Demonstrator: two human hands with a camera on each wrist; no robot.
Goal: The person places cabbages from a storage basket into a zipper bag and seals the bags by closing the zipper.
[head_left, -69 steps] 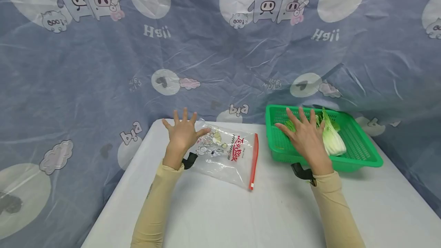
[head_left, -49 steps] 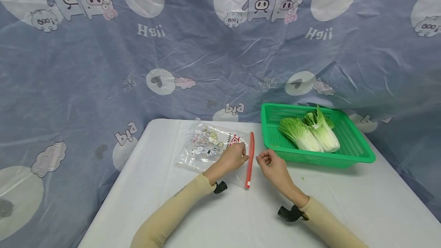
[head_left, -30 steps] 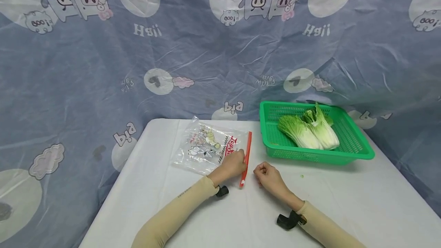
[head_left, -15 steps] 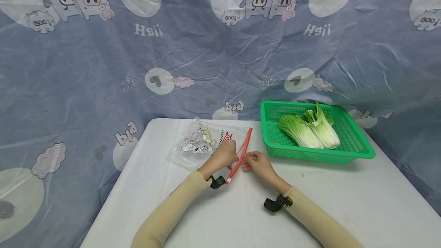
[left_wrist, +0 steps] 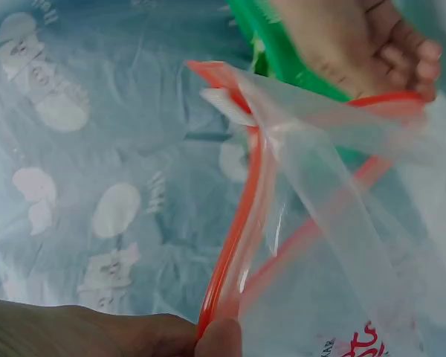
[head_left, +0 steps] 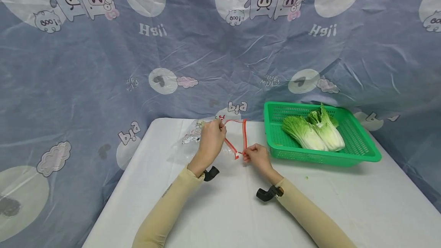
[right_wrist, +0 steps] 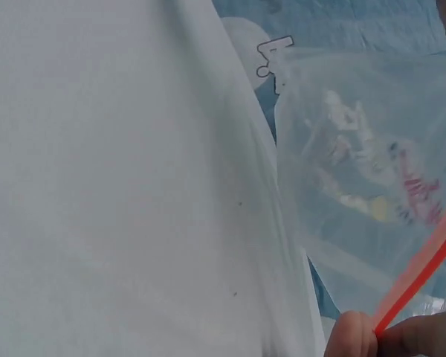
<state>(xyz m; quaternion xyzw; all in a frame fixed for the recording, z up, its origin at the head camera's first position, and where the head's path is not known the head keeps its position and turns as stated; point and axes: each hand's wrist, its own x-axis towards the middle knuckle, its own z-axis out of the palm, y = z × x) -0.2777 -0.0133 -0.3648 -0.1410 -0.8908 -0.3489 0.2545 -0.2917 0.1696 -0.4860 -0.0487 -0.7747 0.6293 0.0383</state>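
A clear plastic zip bag (head_left: 187, 144) with a red zip edge and printed cartoon figures is held up at its mouth between both hands. My left hand (head_left: 211, 139) pinches one red edge; the thumb and that edge show in the left wrist view, where the zip bag (left_wrist: 312, 223) gapes wide. Opposite it, my right hand (head_left: 258, 157) pinches the other red edge near its lower end, and in the right wrist view its thumb and finger grip the zip bag (right_wrist: 364, 163) by that strip. Between the two edges the mouth is spread apart.
A green plastic basket (head_left: 324, 158) stands at the back right of the white table (head_left: 220, 209). Inside it lie napa cabbages (head_left: 306, 135). A small green scrap (head_left: 306, 178) rests in front of the basket. Behind hangs a blue-grey printed cloth (head_left: 206, 49).
From open hands spread above the table, both hands have come to the zip bag. Its mouth was flat and is now pulled apart and lifted, the left hand having risen with one edge.
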